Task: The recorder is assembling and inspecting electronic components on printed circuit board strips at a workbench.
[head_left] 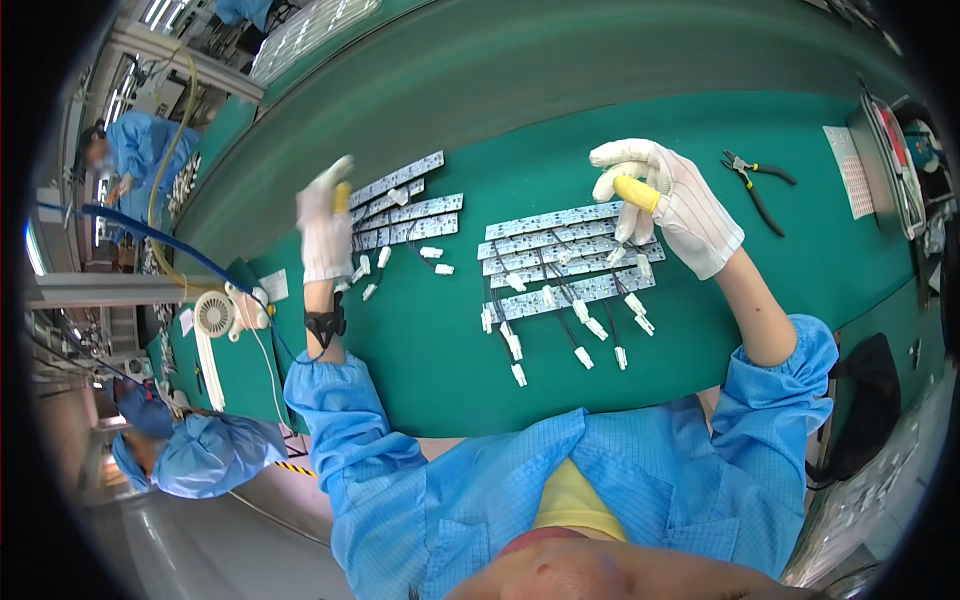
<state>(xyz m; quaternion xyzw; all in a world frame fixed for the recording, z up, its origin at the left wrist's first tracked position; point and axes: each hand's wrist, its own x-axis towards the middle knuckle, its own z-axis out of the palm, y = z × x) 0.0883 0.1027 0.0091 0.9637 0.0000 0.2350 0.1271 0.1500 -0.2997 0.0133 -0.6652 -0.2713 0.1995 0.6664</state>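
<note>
My left hand, in a white glove with a yellow thumb cover, is at the left ends of a group of LED-like circuit board strips. Motion blurs it, so its grip is unclear. My right hand, gloved the same way, hovers over the upper right corner of a second group of strips. Its fingers are loosely bent with gaps between them, and nothing shows in them. Dark leads with white plugs trail from the strips toward me. A wrist strap circles my left wrist.
Cutting pliers lie on the green mat at the right, near a printed sheet and a metal box. A small white fan stands at the left. A blue cord runs there. Two people in blue work beyond.
</note>
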